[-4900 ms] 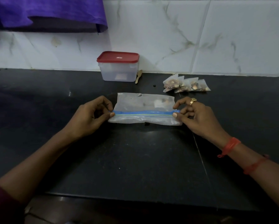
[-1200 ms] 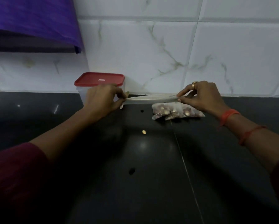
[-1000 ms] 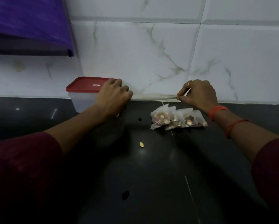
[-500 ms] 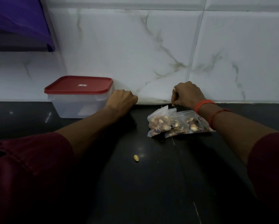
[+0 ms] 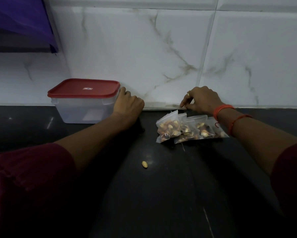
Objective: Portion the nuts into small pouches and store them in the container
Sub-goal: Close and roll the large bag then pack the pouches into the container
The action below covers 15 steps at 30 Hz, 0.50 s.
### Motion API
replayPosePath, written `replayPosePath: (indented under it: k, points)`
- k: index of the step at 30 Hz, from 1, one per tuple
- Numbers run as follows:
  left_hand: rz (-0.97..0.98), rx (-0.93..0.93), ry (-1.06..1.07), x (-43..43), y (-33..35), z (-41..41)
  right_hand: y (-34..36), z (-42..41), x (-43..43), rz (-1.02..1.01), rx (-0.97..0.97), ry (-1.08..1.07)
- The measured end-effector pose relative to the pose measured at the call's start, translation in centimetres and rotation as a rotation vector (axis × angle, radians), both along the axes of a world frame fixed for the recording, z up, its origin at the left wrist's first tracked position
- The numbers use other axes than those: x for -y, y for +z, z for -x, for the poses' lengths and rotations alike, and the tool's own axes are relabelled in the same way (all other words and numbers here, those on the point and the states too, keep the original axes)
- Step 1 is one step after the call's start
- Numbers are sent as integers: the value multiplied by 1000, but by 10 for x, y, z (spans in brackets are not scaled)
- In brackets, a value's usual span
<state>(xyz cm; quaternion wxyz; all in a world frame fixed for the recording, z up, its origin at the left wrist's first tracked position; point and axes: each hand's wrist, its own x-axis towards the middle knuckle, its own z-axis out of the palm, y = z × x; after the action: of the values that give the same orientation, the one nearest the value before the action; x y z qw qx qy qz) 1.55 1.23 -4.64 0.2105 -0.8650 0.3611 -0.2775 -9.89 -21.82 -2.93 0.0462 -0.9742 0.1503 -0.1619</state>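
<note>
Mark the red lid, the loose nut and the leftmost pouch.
red lid (image 5: 83, 88): head view, centre of its top face.
loose nut (image 5: 144, 164): head view, middle of the nut.
leftmost pouch (image 5: 168, 127): head view, its filled lower half.

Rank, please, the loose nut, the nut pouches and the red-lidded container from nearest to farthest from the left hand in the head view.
1. Red-lidded container: against the left hand, on its left.
2. Nut pouches: to its right, slightly nearer the person.
3. Loose nut: alone on the counter, farthest toward the person.
</note>
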Motion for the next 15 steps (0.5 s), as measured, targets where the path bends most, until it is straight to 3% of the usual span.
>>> replayPosePath:
  k: [10, 15]
  points:
    - [190, -140, -118, -18, 15, 7, 13, 6, -12, -44, 148, 4]
    - [420, -143, -365, -39, 27, 12, 28, -3, -40, -138, 220, 44]
